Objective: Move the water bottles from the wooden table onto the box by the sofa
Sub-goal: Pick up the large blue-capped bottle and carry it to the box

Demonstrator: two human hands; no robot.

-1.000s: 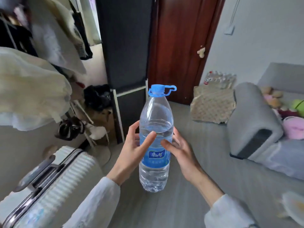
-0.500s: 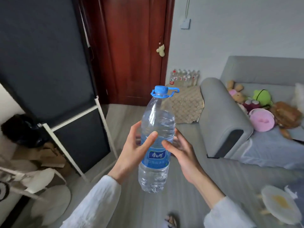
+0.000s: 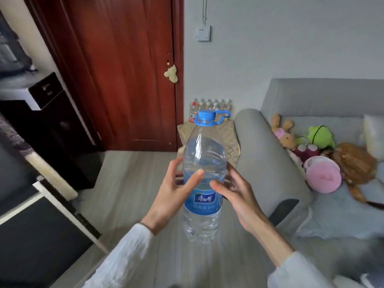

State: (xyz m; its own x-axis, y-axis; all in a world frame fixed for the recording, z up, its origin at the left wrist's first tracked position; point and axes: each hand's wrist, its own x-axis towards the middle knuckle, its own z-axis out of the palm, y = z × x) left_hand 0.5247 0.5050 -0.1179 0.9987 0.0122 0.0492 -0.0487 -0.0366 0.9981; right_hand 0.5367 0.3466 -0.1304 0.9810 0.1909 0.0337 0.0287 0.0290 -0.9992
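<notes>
1. Your left hand (image 3: 172, 196) forms one half of the grip: its thumb lies across the front of the water bottle (image 3: 203, 179) just above the blue label, and the fingers curl round the bottle's left and far side.
2. Your right hand (image 3: 236, 194) forms the other half: its thumb presses the front of the bottle from the right, level with the top of the label, and the fingers wrap behind, partly seen through the clear plastic.
3. Between your two hands the bottle stands upright in the air above the grey floor (image 3: 133, 183), touching nothing else. Its blue cap (image 3: 205, 115) with a side loop is on, and the water level sits near the shoulder.
4. Beyond the bottle, the box (image 3: 226, 138), covered by a patterned cloth, stands against the wall between the red-brown door (image 3: 124, 69) and the arm of the grey sofa (image 3: 268, 163).
5. A row of smaller bottles (image 3: 209, 106) stands at the back of that box.
6. Soft toys (image 3: 320, 146) lie on the sofa seat to your right.
7. Dark furniture (image 3: 47, 129) fills your left.
</notes>
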